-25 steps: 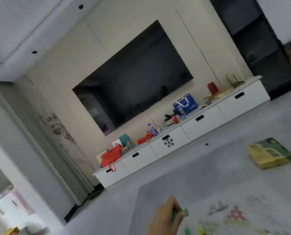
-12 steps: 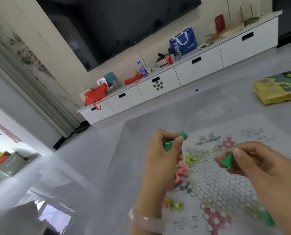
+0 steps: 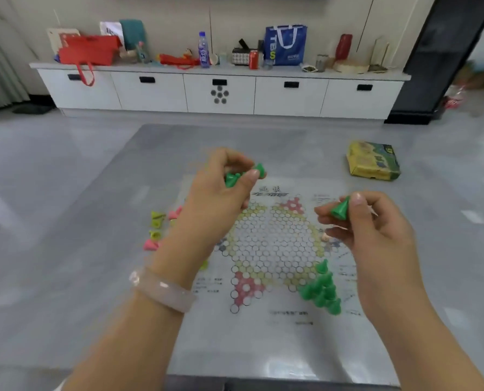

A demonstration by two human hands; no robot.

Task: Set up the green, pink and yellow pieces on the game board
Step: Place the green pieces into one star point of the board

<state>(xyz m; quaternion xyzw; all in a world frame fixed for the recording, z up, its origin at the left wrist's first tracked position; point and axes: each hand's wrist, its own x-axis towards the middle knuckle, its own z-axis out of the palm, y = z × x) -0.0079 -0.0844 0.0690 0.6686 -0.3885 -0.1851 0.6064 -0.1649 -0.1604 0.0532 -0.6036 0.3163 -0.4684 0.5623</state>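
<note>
Pale pink bangle [image 3: 162,289], bare forearms

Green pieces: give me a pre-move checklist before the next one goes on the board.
1. Right hand holds a single green piece: ok.
2. Left hand holds spare green pieces: ok.
3. Green cluster standing on the game board: ok.
4. Cluster's corner fully filled: cannot tell.
5. Pink and yellow pieces placed: not ok, lying off the board.
</note>
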